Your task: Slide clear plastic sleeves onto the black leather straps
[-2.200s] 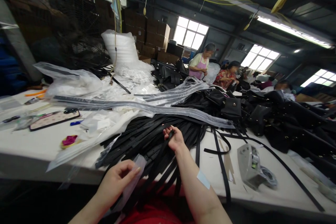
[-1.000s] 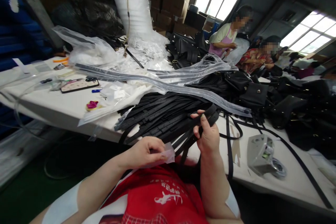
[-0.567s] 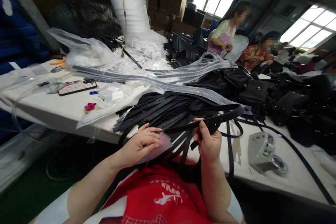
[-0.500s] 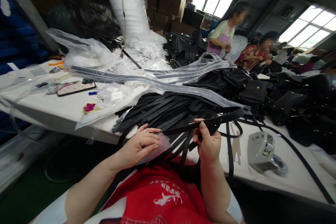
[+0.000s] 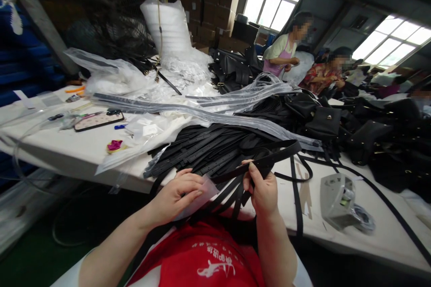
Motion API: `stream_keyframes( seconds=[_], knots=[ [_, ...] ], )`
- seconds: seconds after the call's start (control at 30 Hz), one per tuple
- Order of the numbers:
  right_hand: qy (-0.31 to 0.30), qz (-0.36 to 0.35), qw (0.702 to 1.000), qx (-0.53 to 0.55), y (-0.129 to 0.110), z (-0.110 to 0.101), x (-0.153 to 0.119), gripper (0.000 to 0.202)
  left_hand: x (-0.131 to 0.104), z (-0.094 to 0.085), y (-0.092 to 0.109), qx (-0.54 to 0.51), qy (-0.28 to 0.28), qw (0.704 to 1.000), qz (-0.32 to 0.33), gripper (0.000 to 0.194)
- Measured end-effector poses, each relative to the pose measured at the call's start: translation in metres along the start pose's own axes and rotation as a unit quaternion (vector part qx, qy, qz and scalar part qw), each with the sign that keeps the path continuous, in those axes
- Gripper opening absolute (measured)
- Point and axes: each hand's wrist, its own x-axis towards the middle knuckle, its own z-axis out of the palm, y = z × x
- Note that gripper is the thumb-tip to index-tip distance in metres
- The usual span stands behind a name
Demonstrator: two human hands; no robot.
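My right hand (image 5: 264, 186) pinches a black strap (image 5: 276, 154) between thumb and fingers, and the strap loops out past the hand to the right. A row of small holes runs along it. On the left, my left hand (image 5: 182, 195) grips a piece of translucent plastic film (image 5: 204, 195), its thumb and fingers drawn together. The strap's left end passes near this film, and whether it goes inside I cannot tell. Just behind both hands lies a big pile of black straps (image 5: 202, 148) on the white table (image 5: 131, 166), some hanging over the front edge.
A grey tape dispenser (image 5: 338, 202) stands at the right. Long clear plastic sleeves (image 5: 229, 119) cross the pile. Black bags (image 5: 323, 123) heap at the back right. A phone (image 5: 99, 120) lies at the left. Co-workers (image 5: 281, 56) are at the far side.
My left fingers have drawn closer together over the film. My right hand, still holding the strap, has shifted slightly left and down. The head view has tilted slightly.
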Motion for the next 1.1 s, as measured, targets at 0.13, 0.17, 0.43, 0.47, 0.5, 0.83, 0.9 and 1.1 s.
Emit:
stream_keyframes(
  seconds=[0.13, 0.17, 0.43, 0.47, 0.5, 0.83, 0.9, 1.1],
  knots=[
    [-0.046, 0.048, 0.998, -0.005, 0.011, 0.016, -0.005, 0.038, 0.004, 0.004, 0.005, -0.043, 0.004, 0.999, -0.004, 0.023],
    [-0.058, 0.058, 0.997, -0.011, 0.016, 0.022, -0.008, 0.039, 0.005, 0.006, 0.007, -0.054, 0.004, 0.999, -0.007, 0.025],
    [-0.098, 0.03, 0.989, -0.105, 0.044, 0.037, -0.015, 0.039, 0.007, 0.017, -0.001, -0.086, 0.078, 0.991, -0.071, 0.027],
    [-0.057, 0.01, 0.992, -0.112, 0.04, 0.031, -0.011, 0.043, 0.006, 0.015, -0.003, -0.081, 0.087, 0.989, -0.082, 0.026],
    [-0.005, -0.014, 0.994, -0.106, 0.033, 0.024, -0.006, 0.047, 0.005, 0.012, -0.006, -0.076, 0.095, 0.988, -0.094, 0.025],
    [0.108, -0.163, 0.975, 0.104, -0.041, 0.014, -0.005, 0.069, 0.004, 0.012, -0.002, -0.081, 0.081, 0.988, -0.099, 0.018],
    [0.125, -0.178, 0.969, 0.118, -0.042, 0.02, -0.006, 0.067, 0.005, 0.014, 0.0, -0.092, 0.069, 0.989, -0.093, 0.018],
    [0.15, -0.193, 0.96, 0.136, -0.033, 0.027, -0.001, 0.065, 0.005, 0.015, 0.005, -0.076, 0.039, 0.993, -0.078, 0.016]
  ],
)
